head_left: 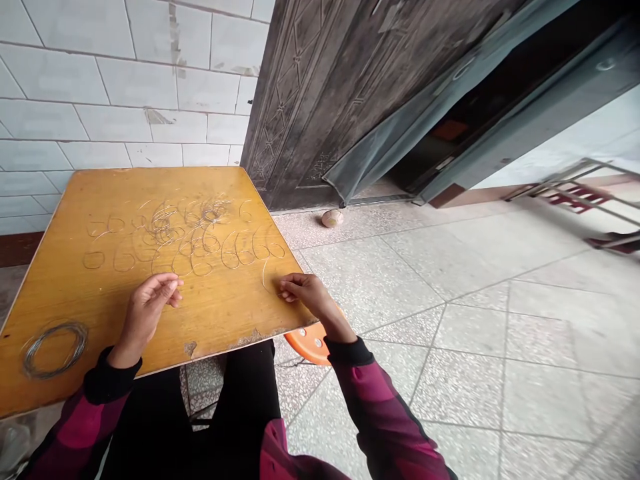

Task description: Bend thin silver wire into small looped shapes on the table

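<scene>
My right hand (306, 291), near the table's right front edge, pinches a thin curved piece of wire (265, 275) that bows up and to the left. Over the front middle of the table is my left hand (150, 305), thumb and fingertips pressed together. Whether a thin wire end sits in that pinch is too fine to make out. Just beyond the hands, bent wire pieces (230, 256) with looped ends lie in rows and tangles. A coil of wire (55, 350) rests on the table to the left of my left hand.
The yellow wooden table (220, 310) has a chipped front edge. An orange stool (313, 343) is partly under its right corner. A ball (332, 218) lies on the tiled floor by the dark door (310, 100). A metal-framed rack (580, 190) stands far right.
</scene>
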The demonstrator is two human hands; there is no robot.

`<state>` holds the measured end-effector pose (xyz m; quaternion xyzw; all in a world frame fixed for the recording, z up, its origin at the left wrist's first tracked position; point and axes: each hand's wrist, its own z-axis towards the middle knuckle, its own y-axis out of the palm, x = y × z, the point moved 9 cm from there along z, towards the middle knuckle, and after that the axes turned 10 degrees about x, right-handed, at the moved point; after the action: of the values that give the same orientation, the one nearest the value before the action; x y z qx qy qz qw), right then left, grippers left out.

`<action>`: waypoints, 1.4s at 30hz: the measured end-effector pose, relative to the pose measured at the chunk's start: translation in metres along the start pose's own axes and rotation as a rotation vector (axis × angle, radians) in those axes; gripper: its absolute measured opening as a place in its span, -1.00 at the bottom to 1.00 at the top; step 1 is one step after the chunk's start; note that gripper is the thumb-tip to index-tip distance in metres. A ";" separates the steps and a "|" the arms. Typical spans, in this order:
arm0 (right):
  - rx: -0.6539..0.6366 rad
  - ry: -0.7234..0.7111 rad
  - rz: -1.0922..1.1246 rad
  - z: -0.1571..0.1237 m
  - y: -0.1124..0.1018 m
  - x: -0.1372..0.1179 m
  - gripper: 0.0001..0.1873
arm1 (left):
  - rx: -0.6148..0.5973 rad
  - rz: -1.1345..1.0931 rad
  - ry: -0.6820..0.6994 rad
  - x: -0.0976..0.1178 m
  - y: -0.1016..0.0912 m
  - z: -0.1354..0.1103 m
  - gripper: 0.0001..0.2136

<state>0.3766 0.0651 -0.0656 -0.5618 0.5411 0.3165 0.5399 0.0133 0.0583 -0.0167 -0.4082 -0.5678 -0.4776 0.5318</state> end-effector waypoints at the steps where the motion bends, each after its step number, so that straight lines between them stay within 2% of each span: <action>1: 0.001 0.004 -0.021 0.001 -0.002 0.002 -0.74 | 0.000 0.003 0.000 -0.001 0.000 0.000 -0.77; 6: 0.009 0.006 -0.125 0.006 -0.008 0.011 -0.73 | 0.011 0.006 -0.007 -0.002 -0.002 0.002 -0.75; 12: 0.044 -0.098 -0.276 0.007 -0.014 0.009 -0.70 | 0.001 -0.001 -0.013 -0.004 -0.001 0.003 -0.75; 14: 0.085 -0.159 -0.363 0.004 -0.019 0.003 -0.71 | 0.003 0.001 0.001 -0.001 -0.002 0.003 -0.76; 17: 0.206 -0.324 -0.491 -0.007 -0.026 -0.016 -0.69 | 0.038 0.010 0.053 0.011 -0.008 -0.001 -0.78; 19: 0.260 -0.437 -0.519 -0.019 -0.020 -0.030 -0.67 | 0.049 0.051 0.120 0.024 -0.016 -0.010 -0.80; 22: 0.241 -0.587 -0.523 -0.044 0.012 -0.046 -0.68 | 0.034 0.224 0.257 0.040 -0.034 -0.033 -0.84; 24: 0.165 -0.682 -0.488 -0.065 0.048 -0.055 -0.72 | 0.048 0.401 0.354 0.044 -0.055 -0.050 -0.86; 26: 0.052 -0.768 -0.402 -0.090 0.089 -0.063 -0.78 | 0.100 0.618 0.432 0.045 -0.084 -0.068 -0.87; 30: -0.199 -0.861 -0.231 -0.134 0.165 -0.070 -0.82 | 0.215 1.089 0.452 0.039 -0.149 -0.090 -0.84; 33: -0.315 -0.860 -0.157 -0.149 0.203 -0.071 -0.82 | 0.187 1.300 0.410 0.031 -0.180 -0.091 -0.82; 37: -0.386 -0.834 -0.147 -0.152 0.226 -0.068 -0.82 | 0.069 1.362 0.402 0.022 -0.184 -0.085 -0.81; 42: -0.406 -0.825 -0.173 -0.152 0.234 -0.070 -0.82 | 0.040 1.279 0.431 0.029 -0.175 -0.079 -0.79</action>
<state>0.1050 -0.0209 -0.0291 -0.5263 0.1595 0.5666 0.6136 -0.1423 -0.0571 -0.0088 -0.5496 -0.1043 -0.1289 0.8188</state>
